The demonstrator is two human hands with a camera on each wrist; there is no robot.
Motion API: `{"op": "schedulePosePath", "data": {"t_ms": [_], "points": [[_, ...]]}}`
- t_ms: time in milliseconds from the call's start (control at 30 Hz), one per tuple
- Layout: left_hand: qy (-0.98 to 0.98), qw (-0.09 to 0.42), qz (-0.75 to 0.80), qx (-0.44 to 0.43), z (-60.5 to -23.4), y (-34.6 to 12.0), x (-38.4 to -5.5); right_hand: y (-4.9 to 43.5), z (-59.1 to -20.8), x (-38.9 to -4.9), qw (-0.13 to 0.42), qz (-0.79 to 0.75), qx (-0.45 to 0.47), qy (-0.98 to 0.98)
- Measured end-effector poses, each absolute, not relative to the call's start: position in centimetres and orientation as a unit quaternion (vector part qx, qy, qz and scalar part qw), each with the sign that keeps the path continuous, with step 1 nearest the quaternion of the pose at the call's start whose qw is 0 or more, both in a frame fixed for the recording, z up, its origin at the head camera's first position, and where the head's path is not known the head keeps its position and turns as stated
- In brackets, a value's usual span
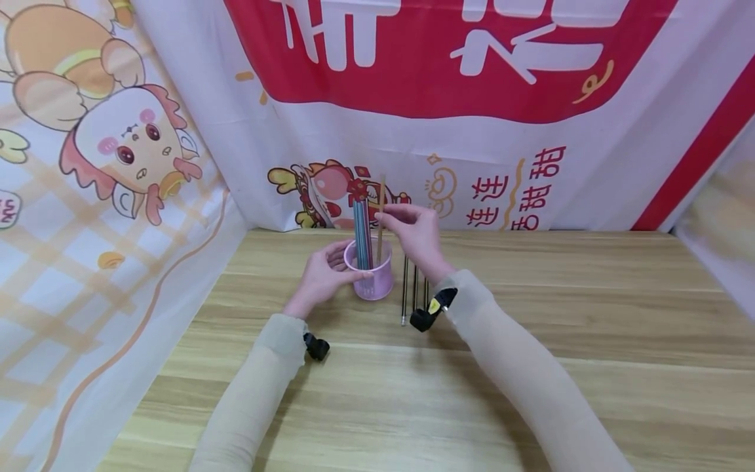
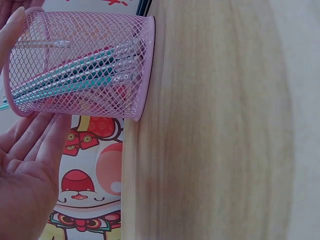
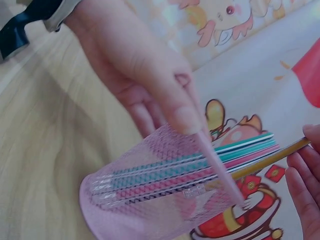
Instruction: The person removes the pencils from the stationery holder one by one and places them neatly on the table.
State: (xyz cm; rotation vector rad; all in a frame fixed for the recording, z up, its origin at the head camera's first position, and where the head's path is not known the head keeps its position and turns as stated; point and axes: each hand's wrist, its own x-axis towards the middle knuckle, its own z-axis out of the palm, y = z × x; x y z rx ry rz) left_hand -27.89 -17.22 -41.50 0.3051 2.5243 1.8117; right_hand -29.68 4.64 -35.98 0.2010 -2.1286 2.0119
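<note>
A pink mesh pencil holder stands on the wooden table near the back edge. My left hand holds it from the left, thumb at the near side of the rim and fingers round the far side. Inside lean several teal pencils and pink ones, eraser ends down. My right hand pinches a gold pencil near its upper end. The gold pencil's eraser end hangs inside the holder, above its floor, as the left wrist view shows.
Several dark pencils lie side by side on the table just right of the holder, partly hidden by my right wrist. A printed cloth hangs along the table's back edge, and another printed cloth covers the left side.
</note>
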Motion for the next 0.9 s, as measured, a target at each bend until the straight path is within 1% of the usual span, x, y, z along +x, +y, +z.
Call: {"op": "schedulePosePath", "data": {"t_ms": [200, 333, 633, 900], "points": [[0.810, 0.009, 0.578, 0.094, -41.6, -17.3, -27.8, 5.7, -34.2, -28.8, 0.149, 0.731, 0.081, -0.662], [0.811, 0.007, 0.578, 0.091, -41.6, -17.3, -27.8, 6.9, -33.1, -28.2, 0.167, 0.752, 0.082, -0.632], [0.808, 0.010, 0.582, 0.094, -41.7, -17.3, -27.9, 9.8, -33.0, -27.7, 0.174, 0.746, 0.076, -0.638], [0.806, 0.013, 0.584, 0.094, -41.7, -17.3, -28.1, 11.9, -33.5, -27.6, 0.165, 0.722, 0.063, -0.669]]}}
